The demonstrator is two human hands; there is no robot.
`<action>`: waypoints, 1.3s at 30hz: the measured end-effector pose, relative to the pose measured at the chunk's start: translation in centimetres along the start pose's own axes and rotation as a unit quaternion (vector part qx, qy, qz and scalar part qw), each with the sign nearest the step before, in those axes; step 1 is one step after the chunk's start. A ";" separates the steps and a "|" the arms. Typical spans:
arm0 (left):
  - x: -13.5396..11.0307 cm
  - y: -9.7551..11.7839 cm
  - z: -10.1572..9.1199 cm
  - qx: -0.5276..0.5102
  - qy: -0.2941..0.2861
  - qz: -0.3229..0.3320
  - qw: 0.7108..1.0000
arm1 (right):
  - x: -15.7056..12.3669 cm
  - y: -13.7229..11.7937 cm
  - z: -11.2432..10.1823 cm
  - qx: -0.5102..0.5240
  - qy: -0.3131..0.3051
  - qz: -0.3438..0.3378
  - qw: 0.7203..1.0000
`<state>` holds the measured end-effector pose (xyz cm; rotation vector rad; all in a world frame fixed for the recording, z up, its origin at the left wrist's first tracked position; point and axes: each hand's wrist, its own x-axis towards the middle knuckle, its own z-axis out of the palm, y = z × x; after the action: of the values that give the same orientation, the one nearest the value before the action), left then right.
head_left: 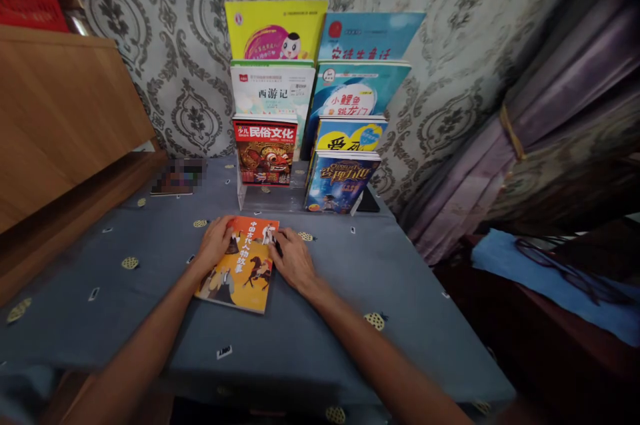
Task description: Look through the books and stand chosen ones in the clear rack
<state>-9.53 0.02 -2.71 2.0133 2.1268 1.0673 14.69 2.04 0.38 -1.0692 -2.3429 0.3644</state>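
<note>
An orange and yellow paperback book (245, 278) with white Chinese characters and a horse on its cover lies face up on the blue tablecloth. My left hand (217, 243) grips its upper left edge, fingers on the cover's rim. At the opposite edge, my right hand (295, 259) is closed on the book's upper right side. Just beyond stands a clear stand (275, 199) bearing upright books in two columns. Its front books are a red one (267, 161) on the left and a dark blue one (340, 181) on the right.
A wooden cabinet (70, 98) borders the table's left side. Near it lies a small pixelated item (175, 178). Patterned wallpaper (165, 78) rises behind. On the right are a tied purple curtain (480, 158) and glasses (560, 265) on a blue cloth (500, 258).
</note>
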 end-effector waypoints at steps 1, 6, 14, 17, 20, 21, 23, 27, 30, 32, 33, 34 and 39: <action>0.1 0.0 0.1 0.001 0.001 -0.006 1.000 | 0.1 0.1 0.1 0.007 0.000 -0.002 1.000; 0.9 0.1 0.5 0.010 0.003 -0.023 1.000 | 0.9 0.2 0.3 0.014 -0.008 0.020 1.000; 2.9 0.0 1.1 0.016 0.008 -0.028 0.999 | 2.9 0.6 -0.1 0.000 -0.038 0.056 0.998; 3.4 -0.1 1.3 0.015 0.010 -0.024 1.000 | 3.2 1.1 0.3 0.016 -0.020 0.050 0.998; 3.4 0.1 1.0 0.018 0.009 -0.022 1.000 | 3.3 1.6 0.7 0.024 -0.005 0.041 0.999; 3.3 0.4 0.8 0.024 0.008 -0.019 0.999 | 3.2 1.7 0.7 0.026 -0.006 0.039 0.999; 2.9 1.1 0.1 0.064 0.008 -0.003 0.998 | 3.2 1.9 0.7 0.030 -0.011 0.036 0.999; 2.5 3.5 -0.9 0.192 -0.018 0.081 0.978 | 3.2 2.2 0.7 0.036 -0.014 0.032 0.999; 2.8 5.2 -0.3 0.188 -0.078 0.170 0.964 | 3.2 2.4 0.7 0.045 -0.006 0.034 0.998; 3.4 6.0 0.6 0.154 -0.109 0.210 0.959 | 3.2 2.4 0.7 0.058 -0.002 0.037 0.998; 3.8 6.3 1.1 0.138 -0.118 0.222 0.958 | 3.2 2.4 0.7 0.067 0.000 0.042 0.997; 4.2 6.6 1.6 0.124 -0.125 0.228 0.958 | 3.1 2.4 0.7 0.077 0.002 0.048 0.996; 5.2 7.0 2.5 0.067 -0.146 0.230 0.960 | 2.9 2.6 0.7 0.126 0.011 0.068 0.990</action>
<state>-3.17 5.24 0.96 2.6174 1.6696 0.6068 14.31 5.95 -0.35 -1.1047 -2.1397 0.6759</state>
